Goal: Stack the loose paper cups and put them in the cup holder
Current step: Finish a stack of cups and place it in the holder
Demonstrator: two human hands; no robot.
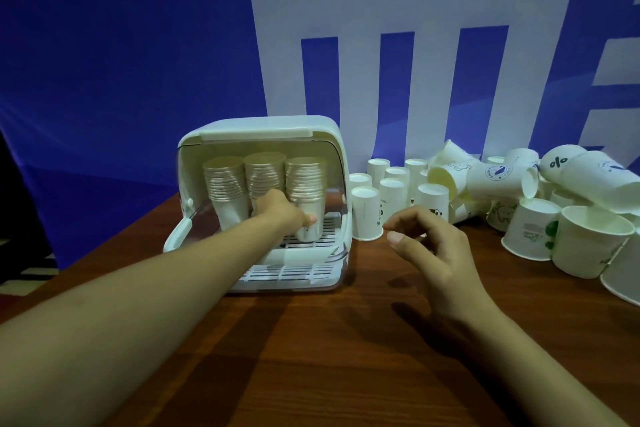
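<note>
Three stacks of nested cups stand inside the cup holder [263,198], and the fingers [310,218] of the left hand [280,210] are curled round the foot of the right-hand stack [306,198], thumb to the front, pinching its lowest cup just above the slatted tray. Whether the stack is fully seated or a touch off the tray I cannot tell, since the hand covers that spot. Over on the other side, the right hand [427,246] hovers above the counter [329,340] with nothing in it, fingers [396,237] loosely spread and bent, thumb and forefinger apart.

Moving outward, the holder is a white box with its clear lid swung up, standing on the counter with the left stack [227,194] and middle stack [265,177] side by side behind the arm. Just beside its right wall stands a group of upside-down loose cups [367,215], and further right a tumbled heap of cups [554,198] lies every which way.

By my reckoning the job is past the halfway mark but far from done: three stacks are in, yet dozens of cups remain unstacked. The heap runs off the right edge, so its full extent is hidden, and the base of the middle stack is blocked by the left hand. Printed marks on the cups are too small to read.
</note>
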